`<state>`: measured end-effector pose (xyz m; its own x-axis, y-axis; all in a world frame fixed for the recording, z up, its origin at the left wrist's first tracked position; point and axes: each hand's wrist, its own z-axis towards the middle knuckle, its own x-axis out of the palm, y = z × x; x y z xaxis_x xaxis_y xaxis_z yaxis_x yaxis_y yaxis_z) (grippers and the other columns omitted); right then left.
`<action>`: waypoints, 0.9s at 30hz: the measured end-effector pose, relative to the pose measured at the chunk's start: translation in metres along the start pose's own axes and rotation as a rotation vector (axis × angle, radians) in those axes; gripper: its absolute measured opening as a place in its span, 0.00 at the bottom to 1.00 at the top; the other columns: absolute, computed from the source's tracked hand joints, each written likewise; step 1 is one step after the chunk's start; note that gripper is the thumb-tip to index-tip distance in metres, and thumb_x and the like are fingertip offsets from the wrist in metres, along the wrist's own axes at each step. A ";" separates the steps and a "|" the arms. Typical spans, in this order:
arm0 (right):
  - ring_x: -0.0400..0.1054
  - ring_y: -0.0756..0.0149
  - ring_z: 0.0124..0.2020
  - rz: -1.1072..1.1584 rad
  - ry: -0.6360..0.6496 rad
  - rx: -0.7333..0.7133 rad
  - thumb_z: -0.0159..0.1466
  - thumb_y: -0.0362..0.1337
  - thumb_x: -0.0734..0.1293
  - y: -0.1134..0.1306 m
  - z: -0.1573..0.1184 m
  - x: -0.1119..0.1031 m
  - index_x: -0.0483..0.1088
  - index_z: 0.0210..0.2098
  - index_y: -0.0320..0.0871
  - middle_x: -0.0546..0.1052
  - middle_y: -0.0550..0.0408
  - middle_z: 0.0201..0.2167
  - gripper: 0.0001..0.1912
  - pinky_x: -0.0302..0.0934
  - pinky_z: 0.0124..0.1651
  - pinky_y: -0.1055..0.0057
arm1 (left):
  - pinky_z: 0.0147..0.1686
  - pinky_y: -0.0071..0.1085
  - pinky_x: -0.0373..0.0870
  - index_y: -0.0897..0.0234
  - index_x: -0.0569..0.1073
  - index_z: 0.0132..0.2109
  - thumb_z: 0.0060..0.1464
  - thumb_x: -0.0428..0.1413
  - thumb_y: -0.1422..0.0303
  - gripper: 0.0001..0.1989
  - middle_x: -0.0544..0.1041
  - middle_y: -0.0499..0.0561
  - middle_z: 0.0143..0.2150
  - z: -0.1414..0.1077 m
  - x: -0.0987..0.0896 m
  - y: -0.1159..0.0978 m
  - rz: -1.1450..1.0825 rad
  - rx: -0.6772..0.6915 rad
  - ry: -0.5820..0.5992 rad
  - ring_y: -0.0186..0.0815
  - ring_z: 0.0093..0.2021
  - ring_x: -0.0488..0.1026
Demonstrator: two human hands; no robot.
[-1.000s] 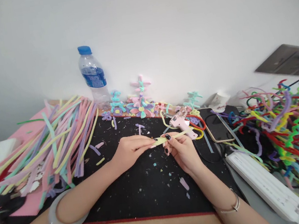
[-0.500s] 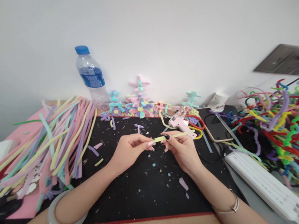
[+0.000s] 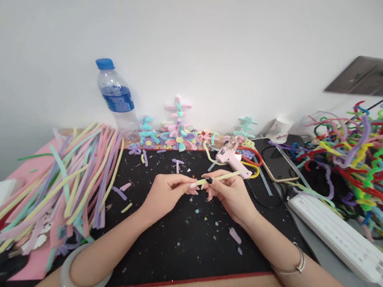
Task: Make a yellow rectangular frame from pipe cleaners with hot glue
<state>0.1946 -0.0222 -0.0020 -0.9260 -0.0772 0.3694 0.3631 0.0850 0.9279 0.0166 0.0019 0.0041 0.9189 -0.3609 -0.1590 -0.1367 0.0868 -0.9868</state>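
A short pale yellow pipe cleaner (image 3: pixel 225 176) is stretched level between my hands above the black mat (image 3: pixel 179 255). My left hand (image 3: pixel 168 192) pinches its left end between thumb and fingers. Close beside it, my right hand (image 3: pixel 231 194) grips the strip between thumb and forefinger, with the free end pointing right. Behind that end lies a pink glue gun (image 3: pixel 233 160). Small purple pipe cleaner pieces (image 3: pixel 177 164) and scraps are scattered on the mat around both hands.
Pastel pipe cleaners (image 3: pixel 74 180) are heaped at left, below a plastic bottle (image 3: pixel 117 101). Finished pipe cleaner figures (image 3: pixel 180 116) stand along the wall. To the right are a phone (image 3: pixel 280 164), a paper cup (image 3: pixel 280 129), a white power strip (image 3: pixel 338 236) and a tangle of bright pipe cleaners (image 3: pixel 379 173).
My right hand has slid slightly left along the yellow pipe cleaner, closer to my left hand. The left hand holds nearly the same place.
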 end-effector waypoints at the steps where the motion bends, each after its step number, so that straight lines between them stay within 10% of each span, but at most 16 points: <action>1: 0.67 0.73 0.20 0.000 -0.003 -0.010 0.56 0.35 0.70 0.000 0.000 -0.001 0.74 0.33 0.40 0.77 0.56 0.24 0.06 0.65 0.24 0.76 | 0.35 0.28 0.74 0.67 0.79 0.36 0.50 0.58 0.69 0.08 0.81 0.51 0.29 0.000 0.000 0.000 -0.031 -0.025 0.010 0.36 0.31 0.78; 19: 0.68 0.71 0.19 -0.059 0.060 0.006 0.55 0.35 0.71 -0.007 -0.004 0.004 0.72 0.28 0.40 0.77 0.56 0.21 0.05 0.65 0.25 0.74 | 0.34 0.29 0.70 0.68 0.77 0.37 0.44 0.64 0.68 0.12 0.78 0.51 0.30 -0.002 0.011 0.009 -0.639 -0.294 0.017 0.32 0.30 0.73; 27: 0.67 0.73 0.19 -0.115 -0.008 -0.021 0.56 0.35 0.70 -0.003 -0.002 0.003 0.72 0.31 0.41 0.77 0.56 0.24 0.05 0.64 0.25 0.74 | 0.32 0.24 0.66 0.67 0.74 0.32 0.53 0.57 0.64 0.10 0.68 0.45 0.26 0.000 0.010 0.007 -0.611 -0.181 -0.051 0.26 0.28 0.66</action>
<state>0.1909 -0.0250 -0.0034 -0.9624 -0.0773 0.2602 0.2565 0.0555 0.9650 0.0249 -0.0015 -0.0047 0.8666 -0.2503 0.4317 0.3617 -0.2807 -0.8890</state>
